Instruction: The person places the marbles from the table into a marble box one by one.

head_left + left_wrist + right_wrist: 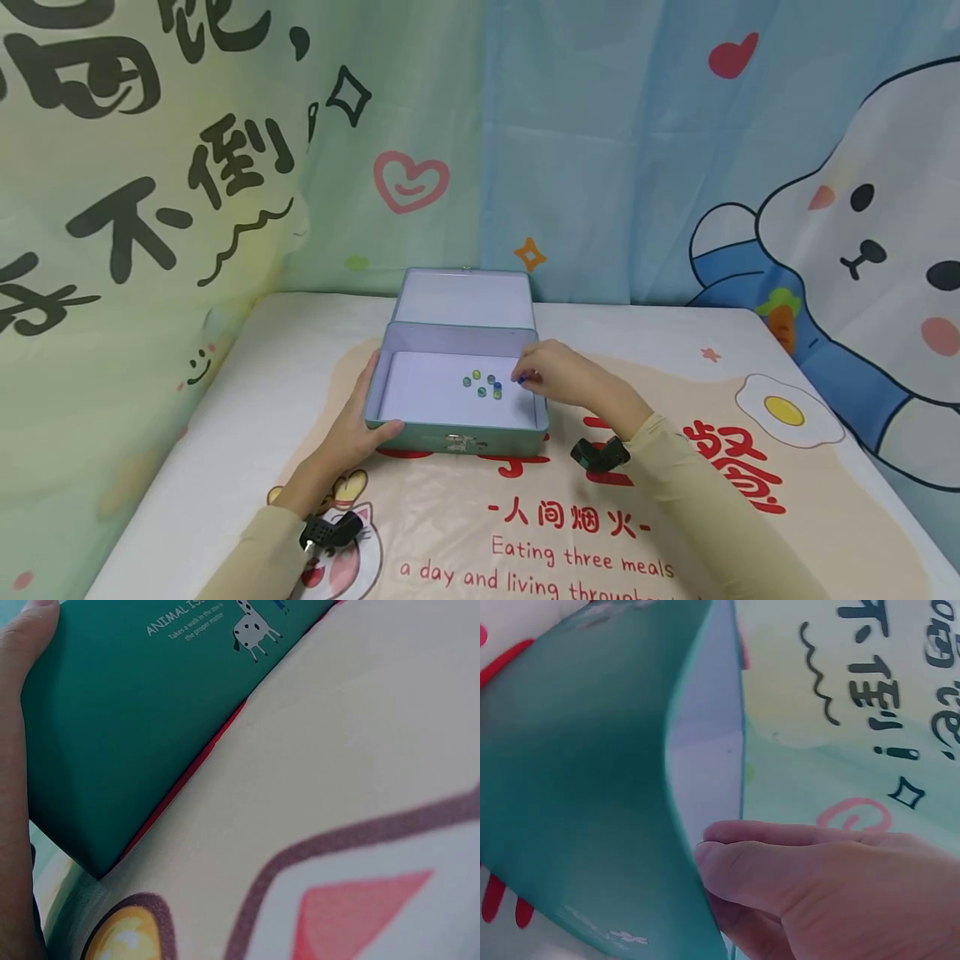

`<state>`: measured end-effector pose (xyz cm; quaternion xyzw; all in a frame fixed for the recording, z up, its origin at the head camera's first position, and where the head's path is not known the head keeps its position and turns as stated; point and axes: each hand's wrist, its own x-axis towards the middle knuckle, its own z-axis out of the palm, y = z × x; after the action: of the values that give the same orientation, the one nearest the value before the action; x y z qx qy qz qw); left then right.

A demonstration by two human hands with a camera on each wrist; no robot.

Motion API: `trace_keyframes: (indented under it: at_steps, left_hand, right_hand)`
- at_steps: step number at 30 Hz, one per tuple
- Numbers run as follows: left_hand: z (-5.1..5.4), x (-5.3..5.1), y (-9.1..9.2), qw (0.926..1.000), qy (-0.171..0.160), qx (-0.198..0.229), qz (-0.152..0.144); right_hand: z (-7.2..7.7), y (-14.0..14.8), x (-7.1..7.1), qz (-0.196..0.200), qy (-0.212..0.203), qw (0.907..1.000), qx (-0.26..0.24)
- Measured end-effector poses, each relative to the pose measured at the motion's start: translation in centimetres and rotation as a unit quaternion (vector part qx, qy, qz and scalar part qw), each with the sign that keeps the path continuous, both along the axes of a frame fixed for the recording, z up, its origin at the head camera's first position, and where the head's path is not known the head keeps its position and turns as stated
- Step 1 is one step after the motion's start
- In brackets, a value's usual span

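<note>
A green tin box (465,439) with a pale inside stands on the table, its hinged lid (465,297) raised at the back. My left hand (348,433) holds the box at its left front corner, thumb on the front rim and fingers along the left side. Over the box's right part, my right hand (566,375) pinches a small blue marble (521,379). Several green, yellowish and blue marbles (482,392) lie on the box floor to its left. The right wrist view shows the right hand (832,892) at the box rim, its fingertips partly hidden.
A printed cloth (577,550) with red characters and English words covers the table under the box. Behind it hangs a curtain (562,150) with a cartoon animal on the right. Each wrist wears a black band, one of them the right band (600,456).
</note>
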<state>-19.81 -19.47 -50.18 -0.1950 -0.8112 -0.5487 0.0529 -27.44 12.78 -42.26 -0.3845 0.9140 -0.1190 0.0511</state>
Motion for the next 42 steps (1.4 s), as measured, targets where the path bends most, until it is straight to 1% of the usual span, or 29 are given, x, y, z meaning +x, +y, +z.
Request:
trace_keyframes:
  at_steps: [8, 12, 15, 21, 26, 31, 34, 42]
  left_hand:
    - [0.1, 0.0, 0.0, 1.0000, -0.007, -0.003, 0.002]
    - [0.2, -0.1, 0.0, 0.9999, -0.006, -0.008, 0.006]
    - [0.2, 0.0, 0.0, 0.9999, -0.004, -0.010, 0.008]
    - [0.4, 0.1, 0.0, 0.9999, -0.006, -0.005, 0.007]
    - [0.5, 0.1, 0.0, 0.9999, -0.011, -0.003, 0.008]
    - [0.5, 0.1, 0.0, 0.9999, -0.009, -0.004, 0.009]
    - [0.4, 0.1, 0.0, 0.9999, -0.008, -0.004, 0.008]
    - [0.3, 0.0, 0.1, 1.0000, -0.008, 0.002, 0.001]
  right_hand:
    - [0.2, -1.2, -1.4, 0.017, -0.003, 0.9991, 0.039]
    - [0.2, -1.8, -2.1, 0.016, -0.006, 0.9986, 0.051]
    - [0.3, -2.2, -2.6, 0.022, -0.004, 0.9983, 0.053]
    - [0.4, -2.9, -3.4, 0.046, 0.009, 0.9974, 0.054]
    - [0.3, -3.6, -4.0, 0.046, 0.007, 0.9976, 0.052]
    - [-0.1, -4.2, -4.6, 0.043, -0.010, 0.9975, 0.056]
    - [-0.3, -4.5, -4.9, 0.040, -0.027, 0.9973, 0.055]
    - [-1.3, -4.6, -5.8, 0.023, -0.072, 0.9965, 0.036]
